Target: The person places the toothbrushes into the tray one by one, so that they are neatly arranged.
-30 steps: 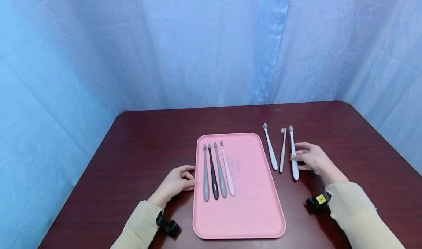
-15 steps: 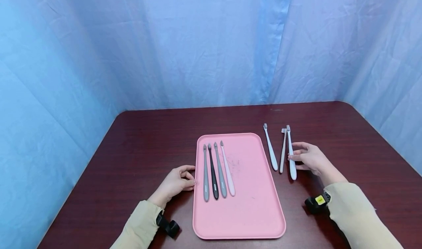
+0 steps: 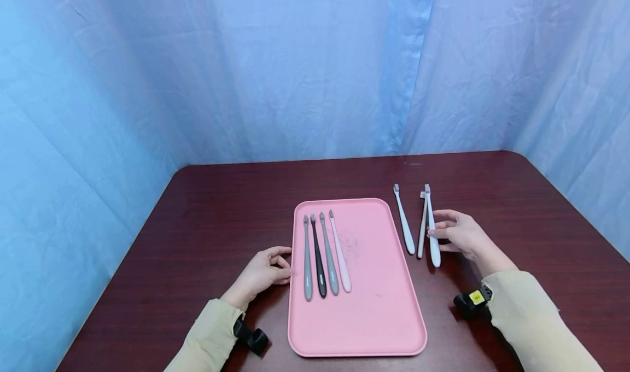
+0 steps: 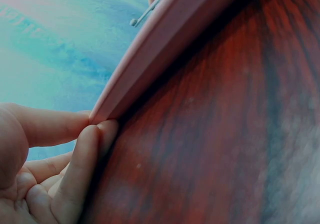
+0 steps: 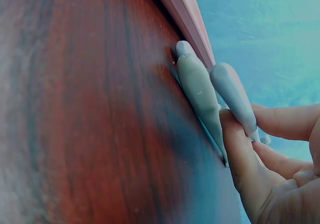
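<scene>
Between the thumb and fingers of my right hand (image 3: 465, 236) a white toothbrush (image 3: 435, 250) is pinched by its handle. Its handle (image 5: 231, 90) shows raised off the table in the right wrist view, next to a second, off-white toothbrush (image 5: 197, 81) lying there. In the head view the two cross near their heads. Farther left lies another white toothbrush (image 3: 404, 224), close to the pink tray (image 3: 376, 317). My left hand (image 3: 258, 273) pinches the tray's left rim (image 4: 145, 59) with thumb and fingertips. On the tray lie a grey (image 3: 307, 268), a black (image 3: 318, 262), another grey (image 3: 329, 260) and a pink toothbrush (image 3: 340, 257).
The dark red-brown wooden table (image 3: 236, 208) carries everything. Light blue curtains (image 3: 305, 76) hang behind it and at both sides. A black camera (image 3: 470, 303) is strapped to the right wrist, and another camera (image 3: 253, 339) to the left.
My right hand has moved slightly left with the white toothbrush, whose head now overlaps the off-white one. The left hand and tray have stayed in place.
</scene>
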A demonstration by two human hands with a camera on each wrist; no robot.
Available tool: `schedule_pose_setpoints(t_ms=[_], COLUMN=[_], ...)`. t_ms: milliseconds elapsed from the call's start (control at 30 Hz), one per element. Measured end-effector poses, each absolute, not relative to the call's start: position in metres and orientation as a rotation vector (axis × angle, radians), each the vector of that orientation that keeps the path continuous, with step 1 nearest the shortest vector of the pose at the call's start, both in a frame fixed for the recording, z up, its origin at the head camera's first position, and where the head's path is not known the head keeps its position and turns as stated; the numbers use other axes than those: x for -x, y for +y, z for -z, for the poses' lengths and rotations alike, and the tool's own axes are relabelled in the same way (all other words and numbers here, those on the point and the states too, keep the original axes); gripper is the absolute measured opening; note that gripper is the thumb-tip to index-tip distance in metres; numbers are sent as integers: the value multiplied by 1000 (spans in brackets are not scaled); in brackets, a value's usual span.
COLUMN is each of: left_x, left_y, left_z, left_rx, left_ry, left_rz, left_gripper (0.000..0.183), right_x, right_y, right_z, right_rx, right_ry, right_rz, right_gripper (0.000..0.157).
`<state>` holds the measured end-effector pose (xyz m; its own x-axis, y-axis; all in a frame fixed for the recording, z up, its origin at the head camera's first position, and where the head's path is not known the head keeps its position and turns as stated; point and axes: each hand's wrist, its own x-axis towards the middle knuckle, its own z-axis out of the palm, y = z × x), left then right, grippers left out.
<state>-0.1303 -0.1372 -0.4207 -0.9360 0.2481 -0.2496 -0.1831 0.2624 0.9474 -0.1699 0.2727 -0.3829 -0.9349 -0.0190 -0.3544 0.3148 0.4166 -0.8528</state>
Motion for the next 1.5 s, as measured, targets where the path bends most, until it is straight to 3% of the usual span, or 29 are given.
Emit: schedule_pose_setpoints(t_ms=[1500], left_x=[131], left_y=[-138], left_z=[422], left_rx=[-62], left_ry=[2187], left_rz=[-1726], left_gripper=[49], right_x=[178], right_y=[234], right_z=[369], right_rx=[-127], right_ry=[2352], right_rz=[1565], right_gripper=[67])
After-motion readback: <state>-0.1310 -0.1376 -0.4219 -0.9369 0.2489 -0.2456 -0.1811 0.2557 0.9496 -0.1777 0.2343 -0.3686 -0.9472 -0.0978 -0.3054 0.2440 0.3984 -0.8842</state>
